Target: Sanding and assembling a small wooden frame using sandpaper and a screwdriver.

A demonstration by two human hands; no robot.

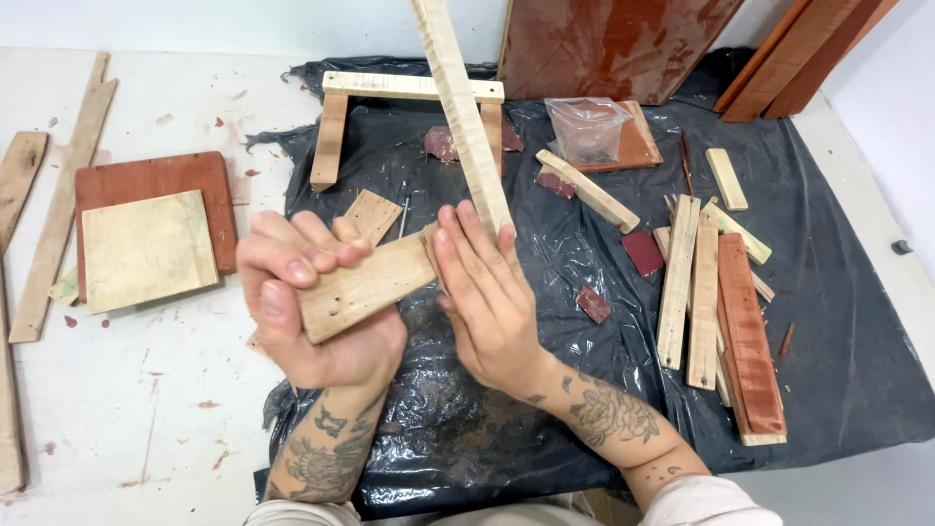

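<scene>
- The left hand is wrapped tight around a short pale wooden block, thumb across its near end and fingers curled over the top, so the block juts out to the right like a fixed anvil.
- The right hand presses a long pale slat against that block's far end, fingers flat along the slat and thumb behind it; that looks like a grip for keeping the slat straight at the joint, not for carrying it.
- The slat runs up and away, out of the top of the view, crossing in front of a small pale wooden frame that lies behind on the black plastic sheet.
- Both pieces are held up off the sheet, close to the body, where the meeting edges can be seen.
- To the right, a bundle of pale and reddish strips lies lined up side by side, within easy reach of the right hand.
- To the left, on the bare white floor, a pale square board sits on top of a reddish board, well apart from the hands.
- A clear plastic bag rests on another reddish piece near the back.
</scene>
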